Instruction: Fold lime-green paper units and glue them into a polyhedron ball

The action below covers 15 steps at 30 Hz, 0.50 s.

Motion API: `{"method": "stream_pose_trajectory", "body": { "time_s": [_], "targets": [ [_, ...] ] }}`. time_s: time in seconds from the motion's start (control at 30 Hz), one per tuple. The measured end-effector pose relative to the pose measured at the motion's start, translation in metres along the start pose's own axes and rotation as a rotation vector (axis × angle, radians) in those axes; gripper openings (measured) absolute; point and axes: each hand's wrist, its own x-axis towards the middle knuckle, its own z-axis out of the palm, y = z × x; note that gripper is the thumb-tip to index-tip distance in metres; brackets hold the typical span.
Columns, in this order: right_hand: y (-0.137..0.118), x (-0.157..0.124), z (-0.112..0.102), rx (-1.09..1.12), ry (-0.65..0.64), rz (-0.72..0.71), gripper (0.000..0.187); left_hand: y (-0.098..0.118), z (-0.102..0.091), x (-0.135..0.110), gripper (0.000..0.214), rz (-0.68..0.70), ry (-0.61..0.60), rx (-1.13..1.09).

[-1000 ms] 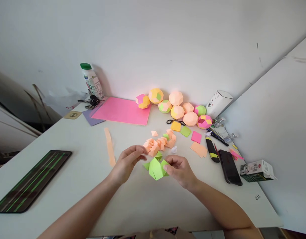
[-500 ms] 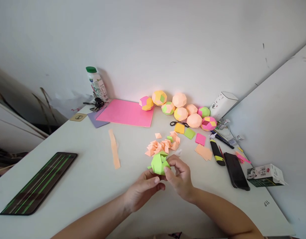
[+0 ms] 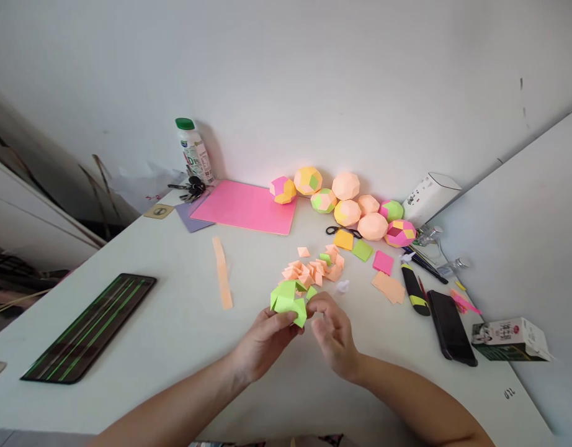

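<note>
My left hand (image 3: pixel 267 341) is closed on a green folded-paper ball (image 3: pixel 286 299), thumb on its near side and fingers beneath. The ball has an open gap at its upper right, where a flap sticks out. My right hand (image 3: pixel 335 335) is beside the ball's right side, its fingers half curled. Its thumb stands apart from the paper, and the index fingertip is close to the flap; whether they touch I cannot tell. Just behind lies a pile of folded peach paper pieces (image 3: pixel 304 271) with a green piece (image 3: pixel 325 257) among them.
Several finished paper balls (image 3: pixel 346 212) stand along the wall. Nearby lie scissors (image 3: pixel 332 230), square paper stacks (image 3: pixel 361 249), a utility knife (image 3: pixel 414 288), a phone (image 3: pixel 451 326) and a milk carton (image 3: pixel 509 338). Leftward are a peach strip (image 3: pixel 222 273), a pink sheet (image 3: pixel 249 208) and a bottle (image 3: pixel 196 152).
My right thumb has come away from the green paper ball, and that hand sits slightly apart. The ball has turned in my left hand. The whole view has shifted a little.
</note>
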Motion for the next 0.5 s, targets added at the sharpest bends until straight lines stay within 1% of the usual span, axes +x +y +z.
{"method": "stream_pose_trajectory", "body": {
  "time_s": [0.07, 0.13, 0.17, 0.2, 0.3, 0.33, 0.4, 0.5],
  "targets": [
    [0.005, 0.000, -0.002, -0.029, 0.029, 0.006, 0.024, 0.007, -0.002, 0.000, 0.012, 0.020, -0.019, -0.008],
    [0.015, 0.000, -0.003, -0.143, 0.067, -0.003, 0.019, 0.015, -0.004, 0.001, 0.009, 0.037, -0.053, -0.025],
    [0.021, -0.001, -0.002, -0.228, 0.049, -0.030, 0.015, 0.019, -0.005, 0.001, 0.008, 0.042, -0.077, -0.026],
    [0.028, -0.001, -0.001, -0.325, -0.001, -0.082, 0.013, 0.022, -0.007, 0.001, 0.009, 0.048, -0.102, -0.020],
    [0.045, -0.002, 0.004, -0.629, -0.256, -0.254, 0.025, 0.029, -0.012, 0.003, 0.008, 0.069, -0.151, 0.013],
    [0.049, -0.003, 0.006, -0.707, -0.312, -0.285, 0.026, 0.030, -0.014, 0.004, 0.008, 0.072, -0.159, 0.017],
    [0.053, -0.005, 0.009, -0.801, -0.359, -0.305, 0.025, 0.030, -0.018, 0.006, 0.007, 0.066, -0.170, 0.018],
    [0.052, -0.008, 0.010, -0.801, -0.338, -0.301, 0.023, 0.030, -0.021, 0.009, 0.006, 0.029, -0.176, 0.038]
  ]
}}
